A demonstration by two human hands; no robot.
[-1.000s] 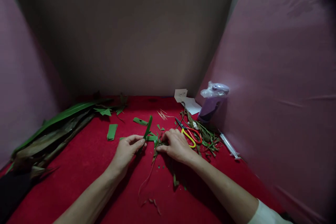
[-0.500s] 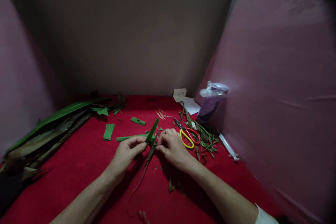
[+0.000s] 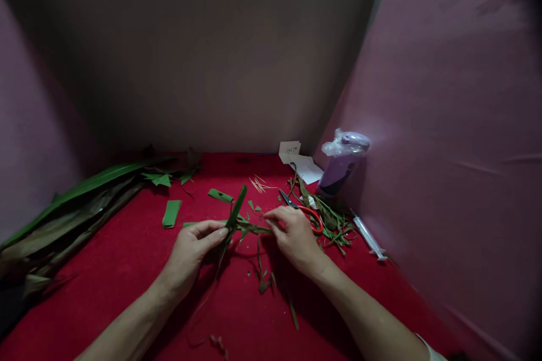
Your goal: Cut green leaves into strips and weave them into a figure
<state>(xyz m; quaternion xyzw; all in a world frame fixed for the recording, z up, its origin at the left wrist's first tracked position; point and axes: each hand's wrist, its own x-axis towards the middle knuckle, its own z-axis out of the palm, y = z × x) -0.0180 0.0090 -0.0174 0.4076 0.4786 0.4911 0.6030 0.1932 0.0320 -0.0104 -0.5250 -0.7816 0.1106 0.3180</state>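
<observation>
My left hand (image 3: 192, 248) pinches a folded green leaf strip (image 3: 237, 207) between thumb and fingers; one end of it sticks up and away. A dry brownish leaf strip (image 3: 254, 228) runs from that pinch across to my right hand (image 3: 294, 237), whose thumb and fingers are closed on its far end. A thin string-like strand (image 3: 207, 293) trails from the left hand down toward the near edge. Beneath the right hand, a curled dry scrap (image 3: 262, 279) hangs or lies; I cannot tell which. Small green cuttings (image 3: 253, 206) lie just beyond the hands.
Scissors (image 3: 315, 219) lie beyond my right hand, partly hidden by it. Plant trimmings (image 3: 332, 220), a syringe (image 3: 369, 238), a purple bottle (image 3: 339, 172) and white paper (image 3: 307, 169) are at the right. Toothpicks (image 3: 260, 184) lie at the back, long leaves (image 3: 80, 197) at the left, on red cloth (image 3: 127, 271).
My right hand has moved right, drawing the dry strip out sideways from the green one. It now covers the scissors' yellow handle. My left hand has shifted slightly left.
</observation>
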